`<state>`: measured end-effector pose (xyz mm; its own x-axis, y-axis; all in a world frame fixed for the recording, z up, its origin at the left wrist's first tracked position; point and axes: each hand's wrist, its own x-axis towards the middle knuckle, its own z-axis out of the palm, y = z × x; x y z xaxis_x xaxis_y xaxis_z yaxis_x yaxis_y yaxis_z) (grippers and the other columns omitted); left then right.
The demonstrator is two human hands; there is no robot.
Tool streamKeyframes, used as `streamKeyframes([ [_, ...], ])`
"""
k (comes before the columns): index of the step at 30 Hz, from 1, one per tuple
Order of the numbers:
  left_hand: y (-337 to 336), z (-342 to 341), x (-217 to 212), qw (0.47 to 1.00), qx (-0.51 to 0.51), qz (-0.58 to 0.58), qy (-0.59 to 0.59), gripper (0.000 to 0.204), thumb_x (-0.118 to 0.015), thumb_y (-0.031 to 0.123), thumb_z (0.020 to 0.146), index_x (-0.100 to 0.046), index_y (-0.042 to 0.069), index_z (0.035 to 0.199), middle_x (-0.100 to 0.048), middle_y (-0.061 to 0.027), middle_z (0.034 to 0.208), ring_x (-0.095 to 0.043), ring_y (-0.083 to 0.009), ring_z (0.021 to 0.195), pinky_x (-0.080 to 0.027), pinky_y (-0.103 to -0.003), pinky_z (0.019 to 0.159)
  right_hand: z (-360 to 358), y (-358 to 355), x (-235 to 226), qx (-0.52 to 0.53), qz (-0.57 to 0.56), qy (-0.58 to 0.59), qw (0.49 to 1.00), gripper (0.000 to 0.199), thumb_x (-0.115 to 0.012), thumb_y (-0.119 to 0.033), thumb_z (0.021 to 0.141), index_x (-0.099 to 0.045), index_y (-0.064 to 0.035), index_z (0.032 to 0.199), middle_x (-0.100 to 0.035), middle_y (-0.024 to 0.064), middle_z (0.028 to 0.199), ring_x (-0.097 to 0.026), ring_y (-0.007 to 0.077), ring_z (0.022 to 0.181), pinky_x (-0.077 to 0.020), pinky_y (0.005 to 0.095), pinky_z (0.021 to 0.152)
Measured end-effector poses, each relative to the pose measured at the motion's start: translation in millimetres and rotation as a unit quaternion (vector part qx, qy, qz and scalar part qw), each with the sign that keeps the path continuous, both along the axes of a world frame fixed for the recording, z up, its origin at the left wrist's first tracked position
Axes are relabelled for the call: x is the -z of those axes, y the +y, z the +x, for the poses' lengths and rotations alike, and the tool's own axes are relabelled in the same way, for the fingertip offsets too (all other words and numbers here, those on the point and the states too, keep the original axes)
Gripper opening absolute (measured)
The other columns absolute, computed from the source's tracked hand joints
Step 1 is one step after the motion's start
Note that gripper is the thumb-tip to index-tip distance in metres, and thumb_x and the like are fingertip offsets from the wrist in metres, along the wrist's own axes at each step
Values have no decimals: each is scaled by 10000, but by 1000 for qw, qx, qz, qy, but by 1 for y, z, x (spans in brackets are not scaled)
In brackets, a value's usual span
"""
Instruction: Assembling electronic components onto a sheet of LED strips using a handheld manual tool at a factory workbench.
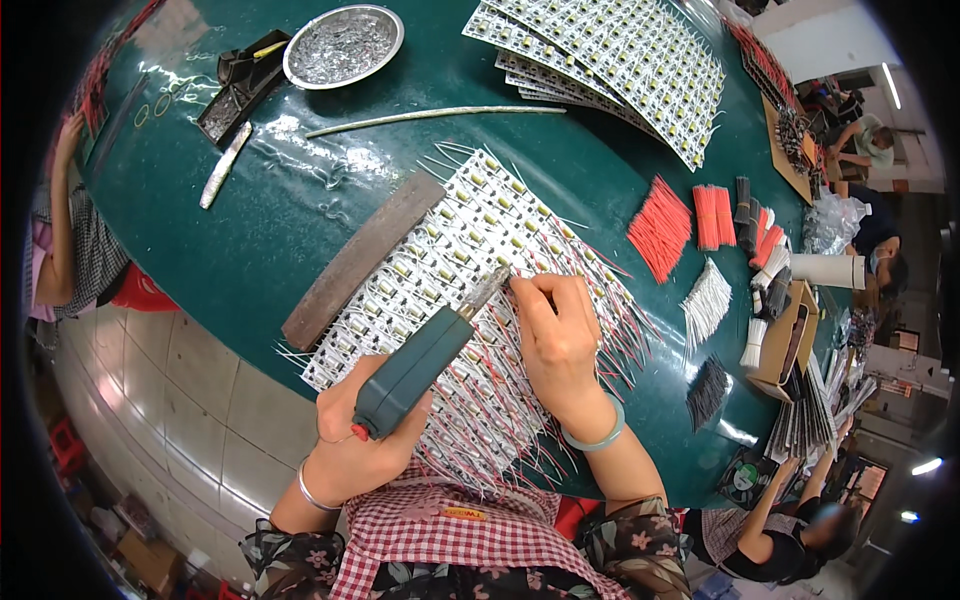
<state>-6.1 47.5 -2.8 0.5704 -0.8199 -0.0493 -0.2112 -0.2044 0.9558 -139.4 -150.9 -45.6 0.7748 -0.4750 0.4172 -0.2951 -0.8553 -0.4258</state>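
My left hand is wrapped round the handle of a dark green soldering gun. The gun's metal tip points up and right, onto a white panel of small circuit boards. Right by that tip, my right hand has thumb and forefinger pinched together over the panel; whatever is between them is too small to make out. Many thin red and white wires stick out from the panel's right and near parts. A worn brown bar lies along the panel's left edge.
Behind the panel are a solder stick, a metal bowl of grey scraps and a dark tray. More panels are stacked at the back. Red wire bundles, white wires and black wires lie rightward. Other people sit nearby.
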Motion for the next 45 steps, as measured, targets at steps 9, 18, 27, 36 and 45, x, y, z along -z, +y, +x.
streamKeyframes([
  [9,0,1,1,999,15,5,-35,234,-777,-5,808,-650,-46,999,-669,-101,795,-649,-139,647,-502,-280,593,0,-1,1,2,2,-6,1000,349,-652,103,731,-670,35,1073,-615,155,968,-594,310,868,-516,399,740],
  [18,4,1,-11,997,-8,-12,-80,231,-785,-4,820,-696,-64,1025,-693,-98,857,-652,-123,675,-503,-261,602,0,-1,2,6,-5,-8,1000,343,-651,104,724,-671,27,1057,-615,149,961,-596,307,868,-517,395,737],
  [27,8,0,-9,995,-14,-31,-91,269,-783,-4,809,-703,-69,1057,-709,-133,931,-676,-161,695,-530,-271,630,2,0,-1,7,2,-4,1000,353,-644,119,710,-662,42,1054,-601,152,959,-580,316,882,-508,408,775],
  [36,23,2,-2,997,-14,-32,-72,249,-778,-22,795,-701,-72,1026,-709,-145,931,-679,-179,688,-530,-281,620,-2,16,-11,-18,4,-11,1000,361,-666,113,739,-657,52,1094,-596,150,965,-573,312,862,-500,395,726],
  [45,23,0,-3,998,-1,-7,-56,256,-774,-13,814,-673,-71,1043,-711,-117,866,-681,-158,685,-533,-278,623,-2,20,-2,-20,20,-3,1000,365,-662,112,741,-655,67,1103,-595,165,973,-573,321,866,-506,397,727],
])
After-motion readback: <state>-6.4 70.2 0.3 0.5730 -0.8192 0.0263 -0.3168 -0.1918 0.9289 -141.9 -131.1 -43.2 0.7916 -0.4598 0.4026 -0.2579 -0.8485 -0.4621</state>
